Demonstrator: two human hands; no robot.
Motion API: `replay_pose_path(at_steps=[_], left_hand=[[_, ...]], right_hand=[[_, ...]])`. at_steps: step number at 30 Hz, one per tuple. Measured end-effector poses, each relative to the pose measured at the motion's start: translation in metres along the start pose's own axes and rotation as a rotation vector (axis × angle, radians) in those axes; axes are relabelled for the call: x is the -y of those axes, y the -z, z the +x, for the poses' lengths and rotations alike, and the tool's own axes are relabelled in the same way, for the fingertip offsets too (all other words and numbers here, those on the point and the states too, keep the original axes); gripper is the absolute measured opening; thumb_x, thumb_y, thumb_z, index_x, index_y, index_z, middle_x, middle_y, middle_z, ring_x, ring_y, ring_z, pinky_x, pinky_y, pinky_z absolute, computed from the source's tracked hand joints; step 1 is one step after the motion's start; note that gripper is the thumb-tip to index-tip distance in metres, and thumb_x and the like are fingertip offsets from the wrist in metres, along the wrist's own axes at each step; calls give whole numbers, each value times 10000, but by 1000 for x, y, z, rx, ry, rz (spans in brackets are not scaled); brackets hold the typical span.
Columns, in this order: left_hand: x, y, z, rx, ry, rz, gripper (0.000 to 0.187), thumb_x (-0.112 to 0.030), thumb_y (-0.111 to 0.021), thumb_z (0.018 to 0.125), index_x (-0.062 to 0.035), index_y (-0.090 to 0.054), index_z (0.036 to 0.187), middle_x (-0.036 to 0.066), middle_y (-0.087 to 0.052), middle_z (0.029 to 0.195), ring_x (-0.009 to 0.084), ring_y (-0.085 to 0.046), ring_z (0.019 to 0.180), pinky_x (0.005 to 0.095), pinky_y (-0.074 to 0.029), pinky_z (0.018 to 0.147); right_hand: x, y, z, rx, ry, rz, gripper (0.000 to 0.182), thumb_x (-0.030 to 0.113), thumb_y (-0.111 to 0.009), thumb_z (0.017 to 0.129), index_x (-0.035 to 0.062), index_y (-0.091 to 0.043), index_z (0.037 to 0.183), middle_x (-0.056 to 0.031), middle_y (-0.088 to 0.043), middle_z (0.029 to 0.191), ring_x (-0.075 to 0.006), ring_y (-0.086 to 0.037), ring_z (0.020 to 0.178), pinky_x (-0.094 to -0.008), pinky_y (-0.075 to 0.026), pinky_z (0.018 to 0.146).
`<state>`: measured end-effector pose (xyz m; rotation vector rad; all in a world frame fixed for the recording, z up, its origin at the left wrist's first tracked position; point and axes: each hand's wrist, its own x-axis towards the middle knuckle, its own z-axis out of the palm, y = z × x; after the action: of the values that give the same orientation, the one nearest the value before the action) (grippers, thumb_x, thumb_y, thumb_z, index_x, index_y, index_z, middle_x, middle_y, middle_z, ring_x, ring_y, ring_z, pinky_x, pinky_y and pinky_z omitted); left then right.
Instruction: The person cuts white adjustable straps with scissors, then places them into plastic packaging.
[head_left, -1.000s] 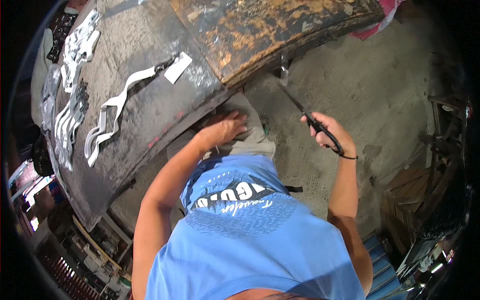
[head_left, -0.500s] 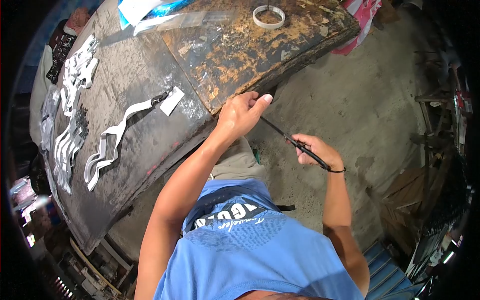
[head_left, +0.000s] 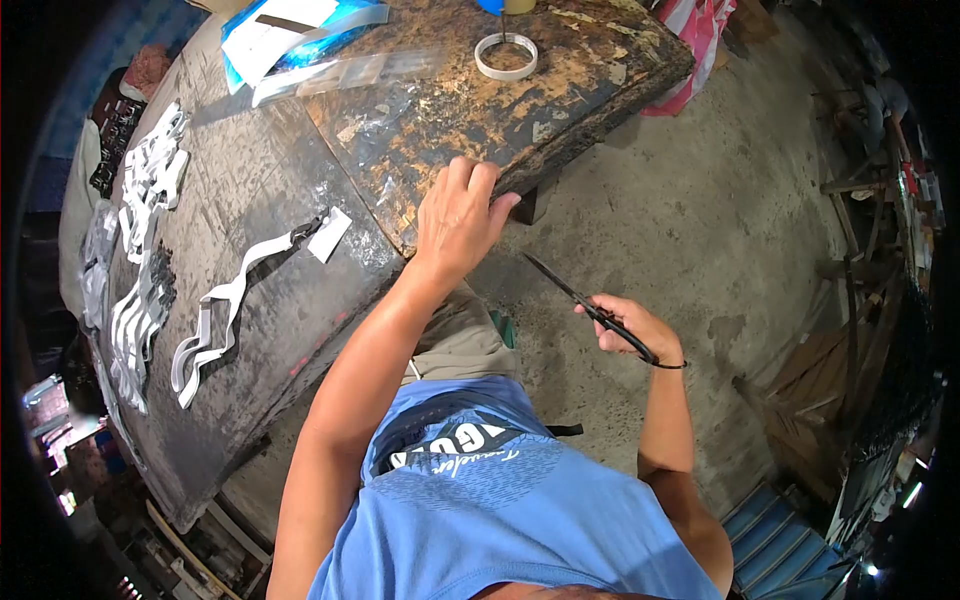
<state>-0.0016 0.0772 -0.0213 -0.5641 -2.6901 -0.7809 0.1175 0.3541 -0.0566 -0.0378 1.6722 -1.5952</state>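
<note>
My left hand (head_left: 457, 222) rests on the near edge of the worn wooden table (head_left: 570, 105), its fingers bent over the top and its thumb pointing right. Whether anything lies under those fingers is hidden. Out over the floor, my right hand (head_left: 632, 328) is closed around long black scissors (head_left: 605, 318), whose tip points up and left toward the table edge. A white strap (head_left: 232, 290) with a dark buckle and a white tag (head_left: 329, 235) lies on the grey tabletop, left of my left hand.
Bundled white straps (head_left: 155, 180) lie along the table's far left. A white tape roll (head_left: 506, 57), clear plastic strips (head_left: 350, 75) and a blue-and-white packet (head_left: 275, 40) are at the back. A pink bag (head_left: 695, 55) hangs beyond the right corner.
My left hand has moved left and up from the table's corner onto its edge, away from the scissors tip. My right hand, holding the scissors, has moved slightly down. The view has shifted.
</note>
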Motion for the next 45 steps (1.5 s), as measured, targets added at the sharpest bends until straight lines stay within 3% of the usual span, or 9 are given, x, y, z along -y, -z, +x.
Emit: replay_pose_path(at_steps=[1,8,10,11,13,18,29,39,45], left_hand=[[1,-3,7,-39,-34,18,272,-230,-735,784,-78,-587,954,111,-540,950,305,-574,872,413,-474,691],[14,-26,22,10,-185,123,247,-201,-735,762,-68,-608,926,107,-541,984,310,-561,917,419,-475,736],[11,-22,15,-63,-180,45,179,-154,-716,795,-71,-606,909,83,-573,919,249,-587,800,385,-478,661],[4,-14,11,-60,-172,48,179,-154,-716,795,-71,-606,909,83,-573,919,249,-587,800,385,-478,661],[-13,1,-5,178,485,-507,102,-117,-671,843,-62,-589,872,52,-598,821,162,-563,648,327,-456,557],[-21,-3,-47,21,1014,-1316,173,-83,-642,877,-68,-486,950,57,-596,793,85,-483,561,233,-394,478],[-20,0,-72,-169,1005,-1348,257,-65,-632,879,-56,-448,1058,66,-592,810,88,-490,557,243,-402,474],[-13,-6,-80,-151,966,-1296,324,-65,-662,859,-28,-447,1098,55,-595,782,74,-495,558,225,-412,475],[-10,-10,-81,-155,932,-1287,317,-63,-659,859,-23,-439,1084,55,-598,776,75,-494,544,224,-410,461]], right_hand=[[-2,1,0,-12,16,-14,766,518,-804,698,18,-556,1224,71,-456,693,-23,-411,530,-188,-336,468],[-1,1,-5,-13,-42,90,802,547,-811,666,29,-554,1222,68,-476,720,-26,-438,554,-179,-359,457],[-1,-1,-7,-64,51,-4,391,160,-656,847,35,-569,1208,64,-471,629,-40,-434,490,-207,-344,428],[0,0,-7,-56,48,-3,391,160,-656,847,35,-569,1208,64,-471,629,-40,-434,490,-207,-344,428],[2,2,-8,-76,34,52,480,280,-719,824,37,-566,1208,68,-472,637,-37,-442,496,-193,-355,433],[-5,7,4,-40,78,38,703,473,-809,711,44,-566,1212,66,-470,685,-32,-441,523,-192,-365,447],[38,14,37,77,129,-230,713,581,-703,774,58,-552,1236,51,-482,772,-62,-461,596,-235,-402,510],[60,15,58,136,27,-350,541,303,-722,764,57,-563,1220,34,-512,726,-66,-488,616,-238,-398,523],[72,14,60,163,25,-368,609,364,-780,735,31,-569,1200,22,-511,778,-92,-480,686,-273,-416,596]])
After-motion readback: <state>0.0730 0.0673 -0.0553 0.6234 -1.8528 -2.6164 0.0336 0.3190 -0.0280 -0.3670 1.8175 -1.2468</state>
